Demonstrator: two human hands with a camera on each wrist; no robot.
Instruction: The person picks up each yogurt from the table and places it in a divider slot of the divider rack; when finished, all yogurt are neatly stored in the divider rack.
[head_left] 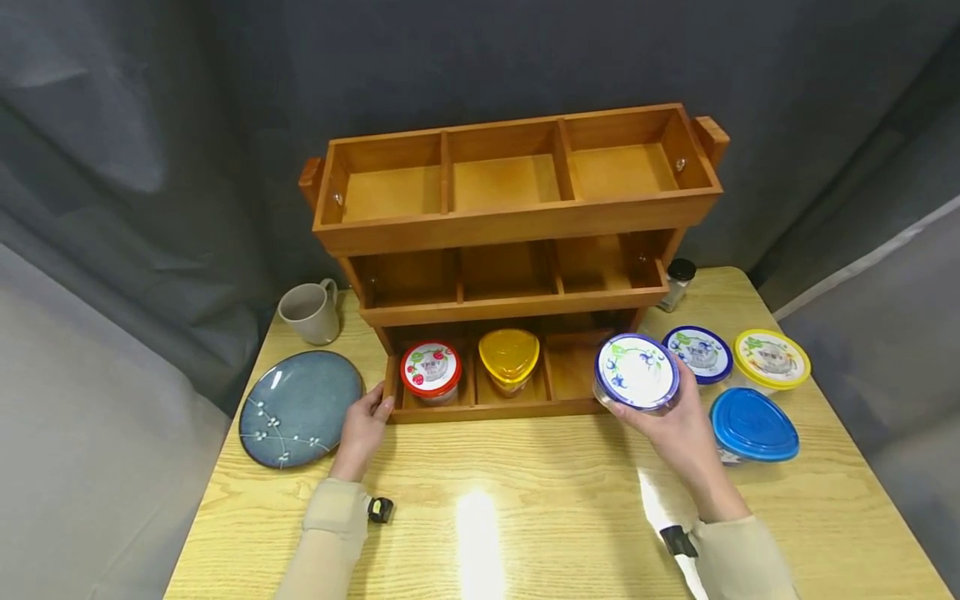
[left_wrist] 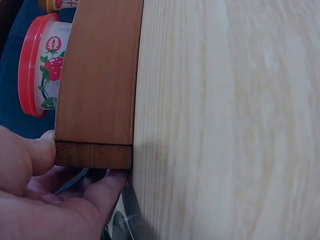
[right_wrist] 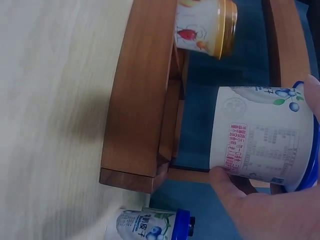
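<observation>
My right hand (head_left: 678,417) grips a round tub with a blue-rimmed blueberry lid (head_left: 637,371). It holds the tub above the right compartment of the bottom tier of a wooden three-tier shelf (head_left: 517,242). Printed text shows on the tub's white side (right_wrist: 265,140) in the right wrist view. My left hand (head_left: 363,429) holds the front left corner of that bottom tier, thumb and fingers against the wood (left_wrist: 95,155). A red-lidded strawberry tub (head_left: 431,369) sits in the left compartment, and a yellow-lidded tub (head_left: 510,358) in the middle one.
Right of the shelf stand another blueberry tub (head_left: 699,354), a yellow-rimmed tub (head_left: 772,358), a blue-lidded tub (head_left: 753,425) and a black-capped jar (head_left: 678,283). To the left are a blue-grey plate (head_left: 300,408) and a mug (head_left: 311,312). Dark curtains hang behind.
</observation>
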